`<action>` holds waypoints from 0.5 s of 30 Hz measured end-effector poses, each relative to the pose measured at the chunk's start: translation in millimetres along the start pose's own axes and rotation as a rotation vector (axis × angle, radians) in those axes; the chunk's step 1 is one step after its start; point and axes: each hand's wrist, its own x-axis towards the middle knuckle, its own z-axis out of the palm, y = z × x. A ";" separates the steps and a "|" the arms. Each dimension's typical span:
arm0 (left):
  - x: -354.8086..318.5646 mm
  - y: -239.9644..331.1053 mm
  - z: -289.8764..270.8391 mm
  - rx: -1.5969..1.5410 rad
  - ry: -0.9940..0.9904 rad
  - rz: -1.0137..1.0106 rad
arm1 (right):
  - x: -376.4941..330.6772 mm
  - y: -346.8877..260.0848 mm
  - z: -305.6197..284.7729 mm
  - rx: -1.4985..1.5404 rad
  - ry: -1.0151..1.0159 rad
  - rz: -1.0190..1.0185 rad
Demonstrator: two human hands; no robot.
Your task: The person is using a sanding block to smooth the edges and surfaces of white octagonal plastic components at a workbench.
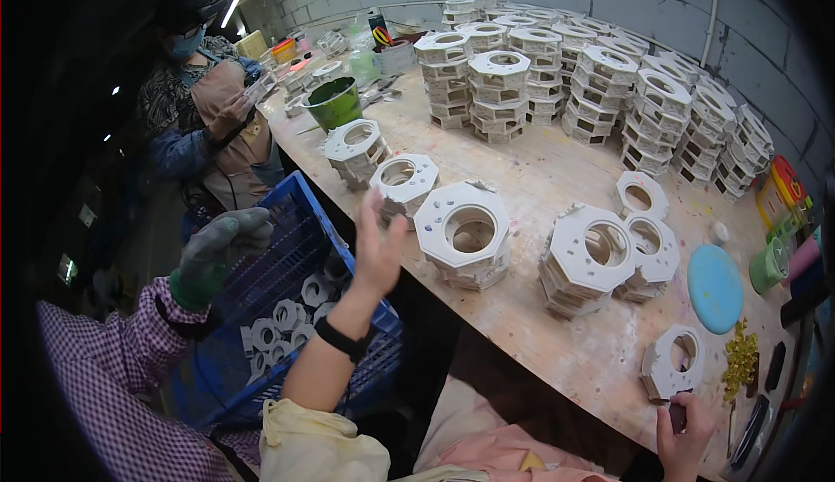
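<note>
My left hand (380,251) is raised at the table's near edge, fingers stretched and partly blurred, with nothing visible in it. Behind it stands a white octagonal piece (405,175) with a round hole; whether they touch I cannot tell. A stack of like pieces (463,230) is just to its right. At the lower right, my right hand (684,438) pinches a small dark block (678,418). This block is right by the lower edge of another white octagonal piece (675,362) lying on the table.
A co-worker's gloved hand (217,247) hovers over a blue crate (317,221) holding grey ring-shaped parts. Another masked person (209,90) works farther back. Tall stacks of octagonal pieces (500,90) line the wall. A green bucket (333,103), blue disc (715,288) and yellow bits (740,356) lie about.
</note>
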 end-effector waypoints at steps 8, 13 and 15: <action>48.4 -42.1 -23.8 0.481 -0.204 -0.107 | 0.0 -4.1 1.3 0.025 0.006 -0.094; 65.3 -34.3 -11.8 0.201 -0.584 -0.366 | -6.4 -1.5 0.2 0.013 -0.029 -0.022; 89.8 34.3 -31.0 0.196 -0.721 0.188 | -8.9 1.7 0.7 0.034 -0.041 0.013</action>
